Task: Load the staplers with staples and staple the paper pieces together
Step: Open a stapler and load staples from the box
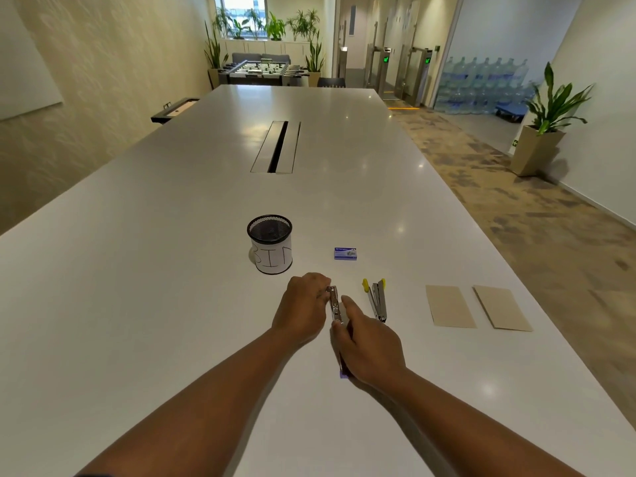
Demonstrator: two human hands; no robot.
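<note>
A: Surface?
B: Long white table (172, 270), glossy, with a cable slot (277, 146) down its centre. Beyond its far end stand a foosball table (263, 71) and potted plants (275, 27) by a window; stacked water bottles (481, 84) sit off to the right, patterned carpet alongside.

A: Objects on the table?
B: Mesh cup (270, 243) with a paper label, small blue staple box (345, 253), yellow stapler (377, 299) lying opened out, two tan paper pieces (449, 306) side by side, well to the right.

A: Hands?
B: Both on the purple stapler (334, 306), between them on the table. Left hand (303, 309) curls closed, fingertips at the metal front end. Right hand (370, 349) wraps the rear body; a purple end shows below it.

A: Relative position?
B: Purple stapler sits just left of the yellow one, nearer than cup and box.
</note>
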